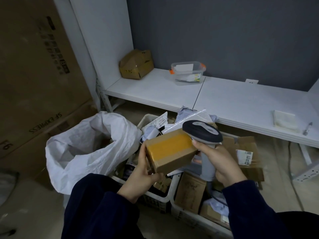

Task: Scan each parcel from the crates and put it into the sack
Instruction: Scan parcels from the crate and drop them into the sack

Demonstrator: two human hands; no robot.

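Your L hand (pixel 141 173) grips the box (pixel 170 150) by its left end, fingers wrapped behind it & thumb curled under the near bottom edge. The box is brown cardboard w/ a wide yellow tape band across the top & down the end face. It's held in the air, tilted, between your two hands, above the crates.

Your R hand (pixel 224 163) is clenched round the grey handle of the scanner (pixel 202 131), thumb up along the front of the grip, just beside the box's right end. The scanner's dark head sits above that hand & overlaps the box's far right corner; can't tell if they touch. A cable (pixel 218 198) drops from the handle base, below the R hand.

Two white crates sit under both hands. The L crate (pixel 145 119) lies below & beyond the L hand, the R crate (pixel 188 217) below the R hand. Both hold parcels (pixel 189 192): cardboard boxes, poly bags, labelled mailers.

Left of the L hand, close by, the white woven sack (pixel 81 149) stands open on the floor, mouth slumped, right beside the L crate.

Beyond both hands runs the white surface (pixel 241 104). On it, far past the L hand, sits a dented carton (pixel 136 64), & near that a clear tub (pixel 188 71) w/ orange clips. Well right of the R hand, a pad (pixel 284 121) & a pen (pixel 307 129) lie near the surface's edge. Far left of the L hand are big cartons (pixel 34 83), one printed SF EXPRESS. Dark sleeves (pixel 96 204) cover both forearms.
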